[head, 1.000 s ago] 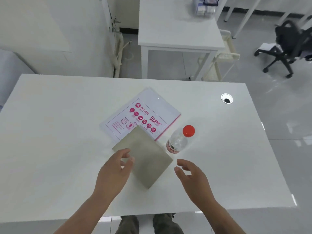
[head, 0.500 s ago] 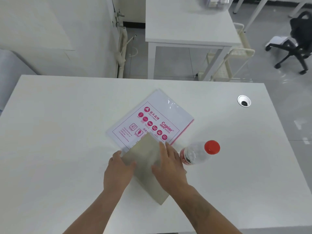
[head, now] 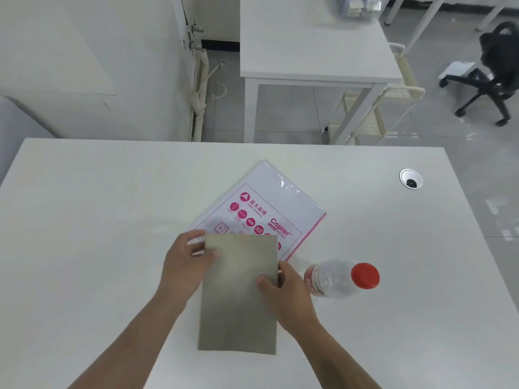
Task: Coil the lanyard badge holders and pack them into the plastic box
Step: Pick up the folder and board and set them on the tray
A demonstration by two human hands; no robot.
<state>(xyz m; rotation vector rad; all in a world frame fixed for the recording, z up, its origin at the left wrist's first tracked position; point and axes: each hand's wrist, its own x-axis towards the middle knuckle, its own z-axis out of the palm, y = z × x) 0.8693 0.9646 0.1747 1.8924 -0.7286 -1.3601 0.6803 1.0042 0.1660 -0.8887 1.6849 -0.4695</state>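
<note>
No lanyard or badge holder shows on the near table. A clear plastic box (head: 361, 5) with blurred contents stands on the far table (head: 303, 46). I hold a flat grey-green board (head: 238, 299) upright in front of me, lifted over the near white table (head: 98, 220). My left hand (head: 186, 265) grips its upper left edge, thumb on the front. My right hand (head: 283, 293) grips its right edge, thumb on the front as well.
A wrapped pack of copier paper (head: 269, 209) with pink print lies behind the board. A clear water bottle (head: 339, 277) with a red cap stands right of my right hand. A cable grommet (head: 410, 178) sits at the table's right. A black office chair (head: 494, 71) stands far right.
Both hands went from hovering open above the board to gripping its edges. They lifted it off the table and turned it from diagonal to square with me.
</note>
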